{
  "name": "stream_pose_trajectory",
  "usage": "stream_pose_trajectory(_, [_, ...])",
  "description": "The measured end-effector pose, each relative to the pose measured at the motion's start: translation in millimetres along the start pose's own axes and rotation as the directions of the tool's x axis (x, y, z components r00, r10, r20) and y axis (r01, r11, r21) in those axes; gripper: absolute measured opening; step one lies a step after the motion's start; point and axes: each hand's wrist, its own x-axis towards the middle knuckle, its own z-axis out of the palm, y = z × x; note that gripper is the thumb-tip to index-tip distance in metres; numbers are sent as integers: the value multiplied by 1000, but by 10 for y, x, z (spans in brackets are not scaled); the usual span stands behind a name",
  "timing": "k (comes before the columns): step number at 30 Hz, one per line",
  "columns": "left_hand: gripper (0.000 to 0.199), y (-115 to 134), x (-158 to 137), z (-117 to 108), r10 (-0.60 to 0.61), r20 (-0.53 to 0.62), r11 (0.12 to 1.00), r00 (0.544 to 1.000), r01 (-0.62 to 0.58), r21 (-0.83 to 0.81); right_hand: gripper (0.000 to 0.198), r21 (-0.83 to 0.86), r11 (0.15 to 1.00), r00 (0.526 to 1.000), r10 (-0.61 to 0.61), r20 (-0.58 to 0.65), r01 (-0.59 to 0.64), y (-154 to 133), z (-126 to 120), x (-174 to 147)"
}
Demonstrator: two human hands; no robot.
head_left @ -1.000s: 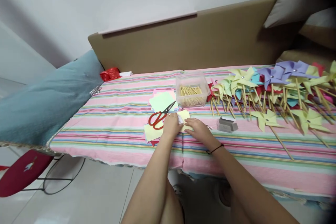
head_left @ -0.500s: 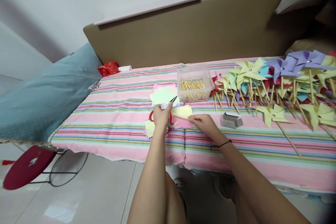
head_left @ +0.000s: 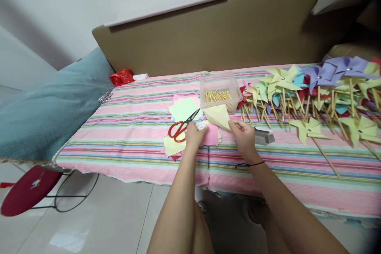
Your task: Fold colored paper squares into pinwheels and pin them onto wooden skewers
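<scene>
A thin yellow paper square (head_left: pixel 219 115) is pinched at its lower right corner by my right hand (head_left: pixel 244 135), raised in front of the plastic box. In my left hand (head_left: pixel 194 137) is a small white thing with print (head_left: pixel 200 126), its kind not clear. This hand rests over a pink paper stack (head_left: pixel 212 135). Just left of it lie red-handled scissors (head_left: pixel 178 130), blades slightly apart, across pale green sheets (head_left: pixel 186 108) and a smaller yellow stack (head_left: pixel 172 146). My left hand partly covers the stacks.
A clear plastic box (head_left: pixel 238 101) holds many short wooden sticks (head_left: pixel 217 96). Beside my right hand sits a small grey box (head_left: pixel 264 137). Paper pinwheels (head_left: pixel 309 131) on sticks crowd the right side. A red bag (head_left: pixel 122 77) lies far left on the striped cloth (head_left: pixel 119 139).
My right hand has lifted the yellow paper up and right off the stack. My left hand has shifted right and down with the white thing, uncovering the scissors, which stay put.
</scene>
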Motion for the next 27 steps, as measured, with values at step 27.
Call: stream_pose_trajectory(27, [47, 612, -322, -300, 183, 452, 688, 873, 214, -693, 21, -81, 882, 866, -432, 251, 464, -363, -409, 38])
